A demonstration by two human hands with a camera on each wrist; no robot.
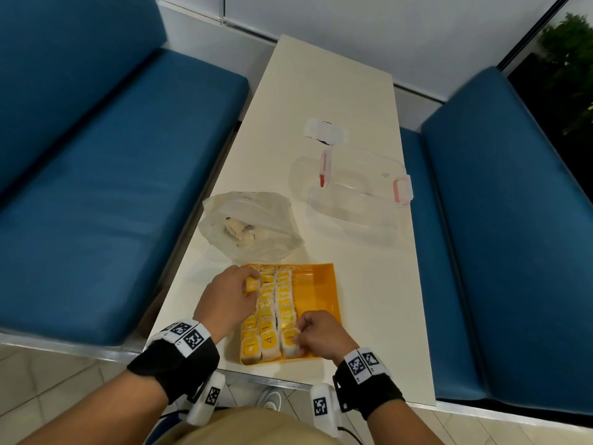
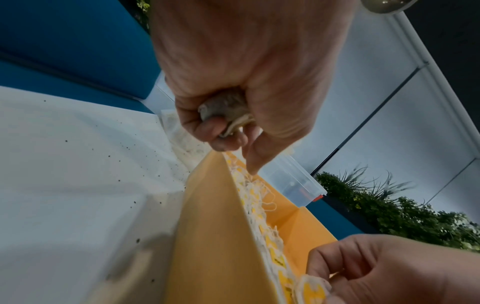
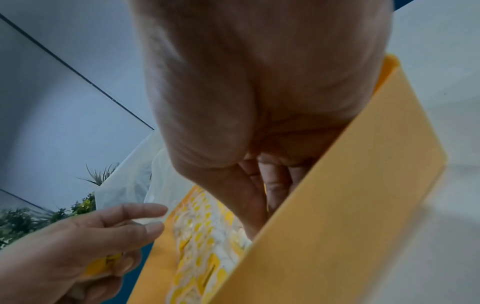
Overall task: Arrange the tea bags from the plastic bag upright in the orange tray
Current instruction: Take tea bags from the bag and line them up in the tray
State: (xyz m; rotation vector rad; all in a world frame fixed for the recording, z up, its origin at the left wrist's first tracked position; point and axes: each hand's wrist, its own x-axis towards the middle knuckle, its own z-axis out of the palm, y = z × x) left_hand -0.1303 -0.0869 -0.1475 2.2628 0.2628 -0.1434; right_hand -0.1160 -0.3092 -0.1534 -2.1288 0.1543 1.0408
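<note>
My left hand (image 1: 229,295) sat at the tray's (image 1: 330,284) far left corner, fingers curled round a tea bag (image 1: 252,285) with its yellow tag up; the left wrist view showed the bag bunched in my fist. My right hand (image 1: 316,330) was at the near end of the right-hand row, thumb and fingers pinching the top of a standing bag (image 1: 290,337).

The tray lay at the near edge of the table (image 1: 353,91). 3 rows of bags (image 1: 272,303) stood in its left part; the right part was bare orange floor.

The plastic bag (image 1: 248,224) lay just beyond the tray, mouth open, a few pale bags visible inside.

Handling, as I judged it: the bags were very light, soft paper that crumples under a squeeze (mine already looked crushed). Best taken by the top edge with 2 fingertips. Loose strings lay tangled over the rows and could drag a neighbour out.

Hard to make out: how many bags remained in the plastic bag, through its cloudy film. My left hand hid the far end of the left row. The right wrist view hid my right fingertips behind the tray wall.
</note>
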